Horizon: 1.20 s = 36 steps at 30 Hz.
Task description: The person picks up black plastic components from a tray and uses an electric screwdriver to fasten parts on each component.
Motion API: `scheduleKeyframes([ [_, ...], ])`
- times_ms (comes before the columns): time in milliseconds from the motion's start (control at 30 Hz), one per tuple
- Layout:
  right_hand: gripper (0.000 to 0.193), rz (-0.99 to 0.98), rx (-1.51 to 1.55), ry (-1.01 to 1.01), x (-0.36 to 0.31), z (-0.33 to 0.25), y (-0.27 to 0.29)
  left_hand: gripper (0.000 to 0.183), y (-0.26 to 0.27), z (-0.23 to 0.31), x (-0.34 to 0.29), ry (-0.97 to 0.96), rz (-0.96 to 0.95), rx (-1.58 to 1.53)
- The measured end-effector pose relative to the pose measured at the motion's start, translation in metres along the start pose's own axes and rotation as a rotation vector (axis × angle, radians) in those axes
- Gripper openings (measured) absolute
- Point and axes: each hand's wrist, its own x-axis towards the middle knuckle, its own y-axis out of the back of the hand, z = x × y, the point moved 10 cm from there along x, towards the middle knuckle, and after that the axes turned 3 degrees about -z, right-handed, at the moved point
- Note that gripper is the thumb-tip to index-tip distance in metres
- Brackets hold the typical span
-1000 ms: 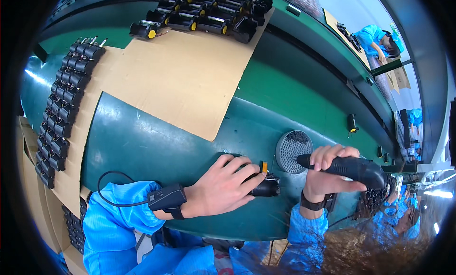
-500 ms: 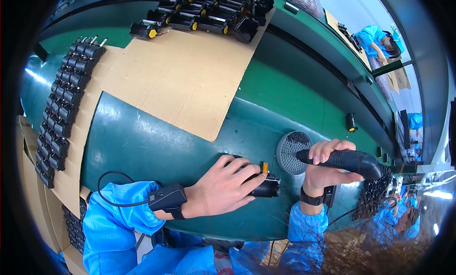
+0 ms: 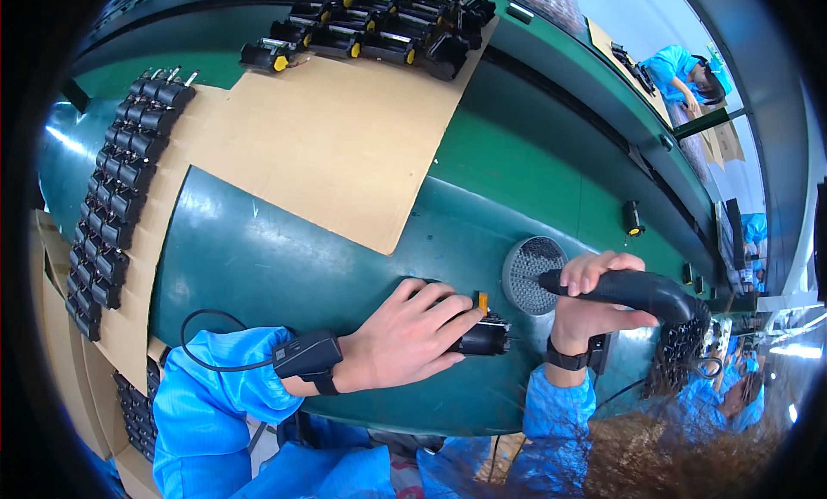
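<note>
The green bench carried cardboard beyond the left fingers, a black part beneath them, a round dish beside the right fingers.

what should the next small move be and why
Perhaps the right hand should bring the tool to the part: the tool's tip is at the dish, and the left hand holds the part. Whether the tip carries anything is too small to tell.

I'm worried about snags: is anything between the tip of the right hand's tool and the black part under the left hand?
Only the near rim of the round grey tray appears between the tool tip and the black part.
</note>
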Motion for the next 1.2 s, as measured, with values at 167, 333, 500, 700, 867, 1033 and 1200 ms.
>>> scheduleKeyframes([
  [167, 0.090, 0.009, 0.128, 0.072, 0.000, -0.045, -0.019, 0.066, -0.001, -0.006, 0.000, 0.020, 0.027, -0.033],
  [333, 0.084, -0.186, 0.308, -0.026, -0.032, -0.054, -0.077, 0.063, 0.000, -0.012, -0.001, 0.046, -0.002, -0.099],
  [500, 0.081, -0.374, 0.236, -0.026, -0.048, -0.046, -0.106, 0.062, 0.000, -0.012, -0.001, 0.046, 0.004, -0.107],
  [700, 0.088, -0.358, 0.307, -0.063, -0.053, -0.037, -0.099, 0.062, -0.002, -0.012, -0.001, 0.051, -0.013, -0.093],
  [867, 0.088, -0.351, 0.290, -0.076, -0.054, -0.033, -0.101, 0.062, -0.001, -0.012, -0.001, 0.050, -0.014, -0.096],
  [1033, 0.089, -0.337, 0.288, -0.072, -0.055, -0.031, -0.102, 0.062, -0.002, -0.012, -0.001, 0.043, -0.016, -0.089],
  [1200, 0.089, -0.343, 0.193, -0.053, -0.054, -0.030, -0.108, 0.062, -0.002, -0.012, -0.001, 0.048, -0.023, -0.092],
])
